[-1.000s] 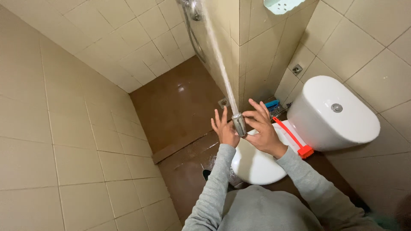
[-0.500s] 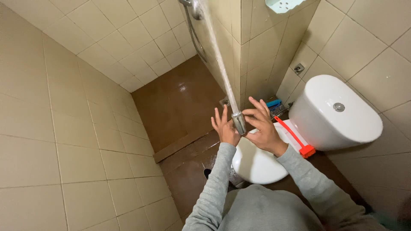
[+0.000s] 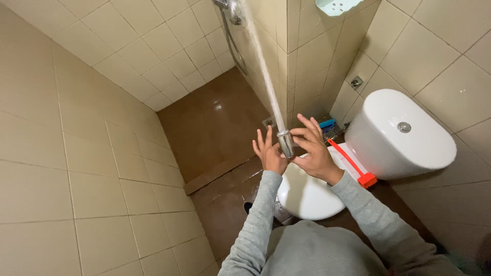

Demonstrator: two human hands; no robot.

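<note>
Your right hand (image 3: 313,153) pinches the metal spray nozzle (image 3: 285,143) between thumb and fingertips, other fingers fanned out; it's holding the nozzle just above the front of the closed toilet lid (image 3: 307,197). Your left hand (image 3: 268,152) stays wide open, palm against the nozzle's far side, holding nothing. Almost nothing has changed over the last second: both hands keep the same pose, and the water jet (image 3: 263,66) still shoots from the nozzle up toward the wall corner above the toilet. So the work looks to be mid-spray, not shifting. Red-handled brush (image 3: 353,164) lies on the toilet behind your right hand, untouched.
</note>
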